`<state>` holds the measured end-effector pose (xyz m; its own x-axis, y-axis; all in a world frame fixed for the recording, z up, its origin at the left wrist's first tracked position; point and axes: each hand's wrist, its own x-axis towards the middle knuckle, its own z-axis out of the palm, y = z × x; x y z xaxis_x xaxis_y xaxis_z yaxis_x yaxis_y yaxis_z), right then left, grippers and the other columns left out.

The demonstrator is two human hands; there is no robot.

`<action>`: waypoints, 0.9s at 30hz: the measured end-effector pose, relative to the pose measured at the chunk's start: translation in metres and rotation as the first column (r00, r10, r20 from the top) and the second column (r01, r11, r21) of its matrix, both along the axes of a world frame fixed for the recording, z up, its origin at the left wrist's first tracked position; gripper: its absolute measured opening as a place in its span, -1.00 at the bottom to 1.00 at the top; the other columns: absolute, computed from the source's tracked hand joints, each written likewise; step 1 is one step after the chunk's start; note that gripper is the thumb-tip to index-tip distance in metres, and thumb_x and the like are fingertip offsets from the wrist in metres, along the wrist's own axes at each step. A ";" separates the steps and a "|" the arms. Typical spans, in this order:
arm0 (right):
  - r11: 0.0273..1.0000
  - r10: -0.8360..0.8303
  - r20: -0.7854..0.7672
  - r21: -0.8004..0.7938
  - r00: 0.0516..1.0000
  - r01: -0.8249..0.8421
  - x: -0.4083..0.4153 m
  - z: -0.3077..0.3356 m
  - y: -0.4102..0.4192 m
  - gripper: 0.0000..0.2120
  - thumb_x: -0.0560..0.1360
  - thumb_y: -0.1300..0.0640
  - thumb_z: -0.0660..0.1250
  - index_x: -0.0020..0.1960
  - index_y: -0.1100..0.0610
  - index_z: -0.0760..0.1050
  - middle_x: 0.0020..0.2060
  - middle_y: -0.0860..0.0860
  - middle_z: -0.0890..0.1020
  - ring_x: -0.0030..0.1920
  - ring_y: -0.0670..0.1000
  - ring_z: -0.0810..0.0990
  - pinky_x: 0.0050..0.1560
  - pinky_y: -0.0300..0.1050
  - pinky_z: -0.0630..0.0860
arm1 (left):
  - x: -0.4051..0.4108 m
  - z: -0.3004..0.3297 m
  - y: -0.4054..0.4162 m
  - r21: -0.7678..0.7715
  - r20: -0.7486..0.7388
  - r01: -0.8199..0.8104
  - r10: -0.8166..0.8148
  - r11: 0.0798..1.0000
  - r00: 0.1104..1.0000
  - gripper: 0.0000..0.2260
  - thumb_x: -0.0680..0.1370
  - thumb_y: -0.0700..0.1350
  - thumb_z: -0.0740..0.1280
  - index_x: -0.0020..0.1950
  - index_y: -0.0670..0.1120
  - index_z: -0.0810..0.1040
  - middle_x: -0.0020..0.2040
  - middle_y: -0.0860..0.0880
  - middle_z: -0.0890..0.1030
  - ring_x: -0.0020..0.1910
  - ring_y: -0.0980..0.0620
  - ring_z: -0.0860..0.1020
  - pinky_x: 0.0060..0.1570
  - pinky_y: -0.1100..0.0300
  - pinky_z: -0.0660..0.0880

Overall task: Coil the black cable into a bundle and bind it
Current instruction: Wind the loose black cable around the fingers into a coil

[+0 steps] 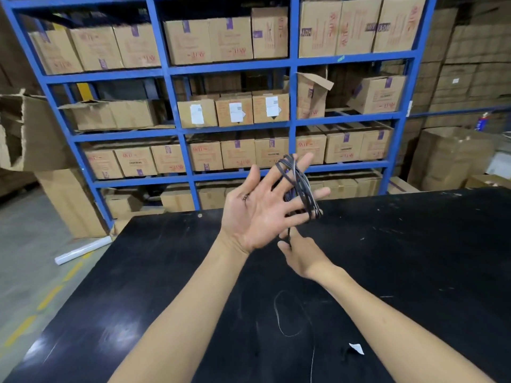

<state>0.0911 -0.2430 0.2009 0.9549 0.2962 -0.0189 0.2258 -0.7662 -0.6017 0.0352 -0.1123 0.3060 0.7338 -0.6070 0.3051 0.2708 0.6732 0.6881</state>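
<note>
Black tabletop (414,272) below: left hand (260,208), fingers spread, carries the black cable (297,183) coil. Right hand (301,255) directly beneath pinches the cable tail, which runs vertically.

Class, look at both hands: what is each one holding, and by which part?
The left hand is spread open with the black cable looped around its fingers. The right hand has a pinch grip on the cable's loose strand just below the coil.
</note>
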 end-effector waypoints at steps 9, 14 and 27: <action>0.987 -0.113 0.132 0.130 0.985 0.096 -0.016 -0.015 -0.051 -0.57 0.57 -0.34 0.18 -0.23 -0.01 0.41 -0.39 -0.06 0.53 -0.24 0.05 0.55 -0.16 0.01 0.49 | 0.049 -0.002 0.039 -0.098 -0.113 -0.398 0.387 0.912 0.915 -0.48 0.69 0.14 -0.03 0.54 -0.14 0.26 0.57 -0.17 0.28 0.49 -0.47 0.22 0.47 -0.40 0.05; 0.960 -0.137 0.302 0.274 0.943 0.052 -0.023 -0.003 -0.069 -0.71 0.59 -0.20 0.29 -0.15 -0.05 0.62 -0.42 -0.20 0.60 -0.32 -0.07 0.57 -0.16 0.00 0.53 | 0.080 -0.017 0.108 -0.112 -0.320 -0.693 0.635 0.712 0.704 -0.53 0.69 0.09 -0.04 0.47 -0.17 0.32 0.53 -0.15 0.32 0.46 -0.37 0.26 0.40 -0.40 0.05; 0.925 -0.050 0.345 0.370 0.937 -0.087 0.007 0.111 -0.047 -0.68 0.60 -0.17 0.31 -0.15 0.02 0.65 -0.52 -0.29 0.55 -0.43 -0.32 0.50 -0.33 -0.37 0.31 | 0.047 -0.075 0.067 0.667 -0.073 -0.217 0.352 0.713 0.933 -0.49 0.62 0.29 0.07 0.34 -0.06 0.43 0.32 -0.03 0.50 -0.01 -0.06 0.50 0.00 0.07 0.40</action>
<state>0.0977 -0.2895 0.3120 0.8757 0.2332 0.4228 0.4812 -0.4933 -0.7247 0.0822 -0.0449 0.2308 0.9039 -0.3592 -0.2323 0.3041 0.1577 0.9395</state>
